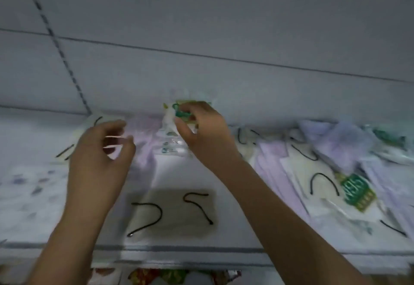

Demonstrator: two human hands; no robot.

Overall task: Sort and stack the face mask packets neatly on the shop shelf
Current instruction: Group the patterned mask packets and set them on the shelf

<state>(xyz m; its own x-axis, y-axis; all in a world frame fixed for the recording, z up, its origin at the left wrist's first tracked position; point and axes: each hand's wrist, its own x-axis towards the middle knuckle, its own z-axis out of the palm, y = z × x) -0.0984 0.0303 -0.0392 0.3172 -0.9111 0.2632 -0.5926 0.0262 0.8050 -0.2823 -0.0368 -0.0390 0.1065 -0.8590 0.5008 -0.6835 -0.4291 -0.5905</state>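
Observation:
My right hand (202, 131) pinches the top of a clear mask packet with a green label (173, 138), held upright at the back of the white shelf (179, 250). My left hand (100, 157) hovers just left of it with fingers loosely curled, and whether it holds anything is unclear in the blur. A pale lilac packet (143, 137) lies between the hands. On the shelf in front, a dark mask with black ear loops (172, 213) lies flat.
A loose heap of lilac and white packets (313, 172) with a green label covers the right side of the shelf. More packets (29, 190) lie at the left. The shelf's back panel (224, 27) rises behind. Colourful goods (156, 277) show below the shelf edge.

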